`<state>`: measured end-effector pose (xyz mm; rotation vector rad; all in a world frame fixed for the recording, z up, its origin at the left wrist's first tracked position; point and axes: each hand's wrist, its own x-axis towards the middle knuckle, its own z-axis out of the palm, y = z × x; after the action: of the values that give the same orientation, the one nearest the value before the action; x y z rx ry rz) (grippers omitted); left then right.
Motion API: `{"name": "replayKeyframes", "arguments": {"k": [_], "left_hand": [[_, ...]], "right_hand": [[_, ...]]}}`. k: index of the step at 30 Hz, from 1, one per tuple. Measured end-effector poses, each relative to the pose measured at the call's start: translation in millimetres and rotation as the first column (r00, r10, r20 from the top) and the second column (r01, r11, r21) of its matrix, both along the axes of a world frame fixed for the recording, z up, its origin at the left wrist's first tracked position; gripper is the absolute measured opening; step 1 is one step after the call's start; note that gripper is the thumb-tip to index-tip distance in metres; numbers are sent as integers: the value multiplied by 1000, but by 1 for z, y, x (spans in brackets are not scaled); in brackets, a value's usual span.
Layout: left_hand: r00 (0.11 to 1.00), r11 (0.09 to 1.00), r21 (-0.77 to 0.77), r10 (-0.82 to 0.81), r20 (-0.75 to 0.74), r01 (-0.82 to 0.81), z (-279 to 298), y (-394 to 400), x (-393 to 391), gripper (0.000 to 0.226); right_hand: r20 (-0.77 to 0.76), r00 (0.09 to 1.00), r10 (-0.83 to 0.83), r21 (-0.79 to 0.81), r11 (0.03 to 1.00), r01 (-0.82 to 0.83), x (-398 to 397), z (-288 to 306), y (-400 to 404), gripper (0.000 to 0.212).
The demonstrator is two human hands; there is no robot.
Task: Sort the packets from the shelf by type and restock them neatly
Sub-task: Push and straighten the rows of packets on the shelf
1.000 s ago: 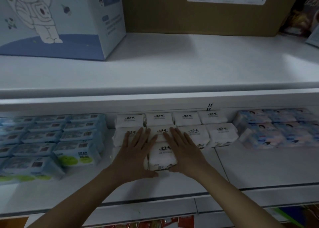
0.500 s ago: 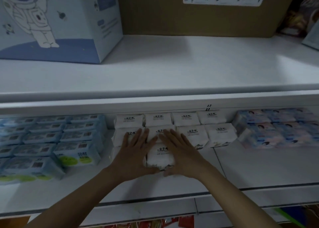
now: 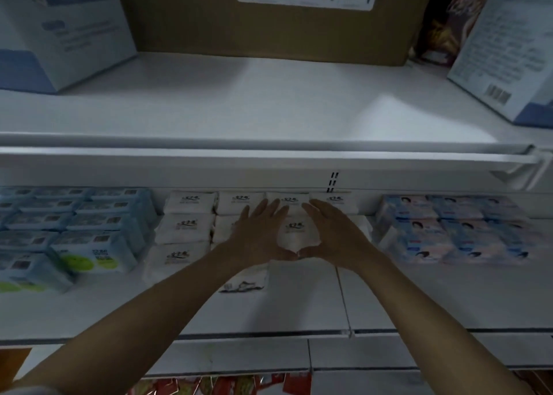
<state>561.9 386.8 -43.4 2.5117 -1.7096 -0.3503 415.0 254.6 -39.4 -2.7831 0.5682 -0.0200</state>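
Note:
White tissue packets point(image 3: 187, 227) lie in rows in the middle of the lower shelf point(image 3: 299, 299). My left hand point(image 3: 260, 233) and right hand point(image 3: 332, 230) lie flat with straight fingers on either side of one white packet point(image 3: 296, 233), pressing on the row; the thumbs nearly meet at its front edge. Another white packet point(image 3: 245, 281) lies loose in front, partly under my left forearm. Blue-and-green packets point(image 3: 89, 251) are stacked at the left, pink-and-blue packets point(image 3: 449, 230) at the right.
The upper shelf point(image 3: 269, 101) holds a brown cardboard box point(image 3: 269, 20) at the back, a blue-white box point(image 3: 59, 29) at left and another box point(image 3: 508, 50) at right. Red packaging point(image 3: 224, 385) shows below the lower shelf's front edge.
Both hands have shifted right and further back, from the front packet of the middle column to a packet one column over. The view has moved closer and to the right.

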Motion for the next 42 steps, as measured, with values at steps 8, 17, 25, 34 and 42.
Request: {"name": "replayKeyframes", "arguments": {"k": [8,17,25,34,42], "left_hand": [[986,986,162,11,167,-39,-14,-35,3,130],[987,996,93,-3,160,-12,-24,-40,15,120],[984,988,153,-27,177,0,-27,-40,15,129],[988,988,157,-21,151,-3,-22,-36,12,135],[994,999,22,-46,95,45,-16,-68,-47,136]], "right_hand": [[-191,981,12,-188,981,-49,33,-20,-16,127],[-71,997,10,-250,968,-28,43,-26,-17,122],[-137,990,-28,-245,970,-6,43,-30,-11,125],[145,985,-98,72,994,88,-16,-1,-13,87],[21,961,-275,316,914,255,-63,-5,-81,121]]}}
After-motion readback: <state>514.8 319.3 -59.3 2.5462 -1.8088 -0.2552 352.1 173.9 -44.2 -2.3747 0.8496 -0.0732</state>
